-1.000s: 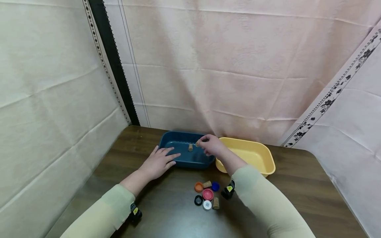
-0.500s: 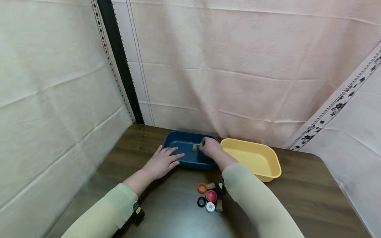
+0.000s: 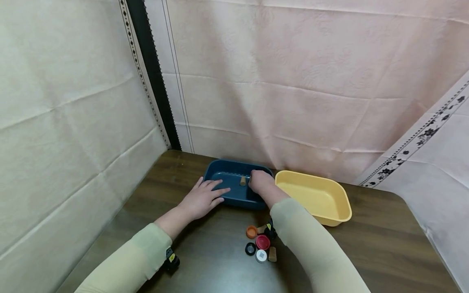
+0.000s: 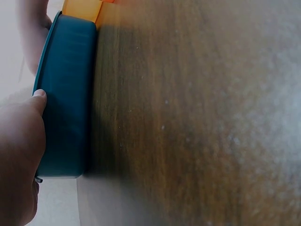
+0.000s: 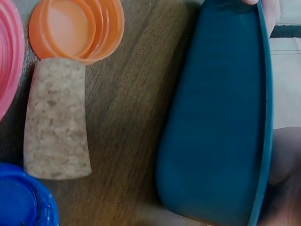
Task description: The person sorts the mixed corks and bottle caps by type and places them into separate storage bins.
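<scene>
In the blue tray [image 3: 242,203], a cork [image 3: 243,181] sits beside the right hand [image 3: 262,184], whose grip is hidden; the left hand [image 3: 200,200] rests fingers-spread against the tray. Lifting out carelessly could nudge the cork.

Curtained workspace, room type indeterminate: creased pale cloth sheets [image 3: 311,61] screen three sides of a brown wood-grain table [image 3: 384,228].

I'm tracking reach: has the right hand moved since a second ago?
Yes: in the head view, the right hand sits slightly lower and further left against the blue tray.
</scene>
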Demonstrator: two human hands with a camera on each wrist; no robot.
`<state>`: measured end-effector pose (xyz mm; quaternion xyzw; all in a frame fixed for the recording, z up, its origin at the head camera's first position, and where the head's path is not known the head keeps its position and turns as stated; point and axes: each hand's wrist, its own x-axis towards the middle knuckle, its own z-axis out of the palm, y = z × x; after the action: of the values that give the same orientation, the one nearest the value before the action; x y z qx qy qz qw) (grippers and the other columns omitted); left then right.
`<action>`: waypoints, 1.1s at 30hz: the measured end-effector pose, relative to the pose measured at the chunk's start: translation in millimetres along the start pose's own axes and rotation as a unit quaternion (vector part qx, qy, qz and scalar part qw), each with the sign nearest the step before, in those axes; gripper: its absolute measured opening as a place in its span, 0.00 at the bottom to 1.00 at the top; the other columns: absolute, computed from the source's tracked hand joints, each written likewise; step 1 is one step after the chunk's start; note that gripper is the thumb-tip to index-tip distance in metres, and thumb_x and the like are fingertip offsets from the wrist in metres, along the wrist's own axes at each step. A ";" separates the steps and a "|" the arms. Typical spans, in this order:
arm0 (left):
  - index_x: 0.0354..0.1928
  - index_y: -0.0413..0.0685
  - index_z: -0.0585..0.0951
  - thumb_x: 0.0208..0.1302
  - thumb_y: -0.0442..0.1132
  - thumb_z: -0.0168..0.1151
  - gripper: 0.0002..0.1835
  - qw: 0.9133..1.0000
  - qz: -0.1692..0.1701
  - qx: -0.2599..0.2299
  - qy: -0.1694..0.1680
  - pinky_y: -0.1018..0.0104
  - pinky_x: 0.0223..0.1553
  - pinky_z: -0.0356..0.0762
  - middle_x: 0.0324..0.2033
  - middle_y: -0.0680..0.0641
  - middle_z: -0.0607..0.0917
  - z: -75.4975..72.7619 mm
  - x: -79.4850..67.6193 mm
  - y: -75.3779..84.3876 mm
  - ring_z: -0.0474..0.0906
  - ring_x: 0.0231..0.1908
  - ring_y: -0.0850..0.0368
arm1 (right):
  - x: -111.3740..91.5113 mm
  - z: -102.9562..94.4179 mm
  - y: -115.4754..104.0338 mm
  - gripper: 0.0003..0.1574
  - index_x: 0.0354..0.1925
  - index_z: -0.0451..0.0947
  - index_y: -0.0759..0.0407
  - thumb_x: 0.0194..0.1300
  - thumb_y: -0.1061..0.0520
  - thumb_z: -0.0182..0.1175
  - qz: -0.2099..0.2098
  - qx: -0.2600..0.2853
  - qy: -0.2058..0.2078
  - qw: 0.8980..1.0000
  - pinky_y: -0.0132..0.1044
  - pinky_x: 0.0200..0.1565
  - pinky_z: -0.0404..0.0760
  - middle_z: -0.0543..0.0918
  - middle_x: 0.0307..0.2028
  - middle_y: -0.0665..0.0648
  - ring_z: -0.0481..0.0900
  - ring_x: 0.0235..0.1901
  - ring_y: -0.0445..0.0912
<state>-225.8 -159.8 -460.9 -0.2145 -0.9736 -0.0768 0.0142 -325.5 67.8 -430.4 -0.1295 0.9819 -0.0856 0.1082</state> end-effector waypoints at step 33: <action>0.72 0.74 0.68 0.76 0.61 0.44 0.25 1.000 0.009 -0.006 0.008 0.38 0.72 0.41 0.73 0.50 0.64 0.5 -1.1 0.0 0.58 0.72 0.45 | -44.5 -23.0 10.3 0.20 0.55 0.78 0.53 0.71 0.45 0.59 0.023 0.366 0.115 0.923 0.42 0.39 0.78 0.80 0.39 0.58 0.76 0.35 0.51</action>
<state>-224.8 -160.2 -461.5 -0.2230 -0.9709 -0.0847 0.0217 -291.3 93.0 -401.8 -0.0475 0.8909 -0.4503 0.0364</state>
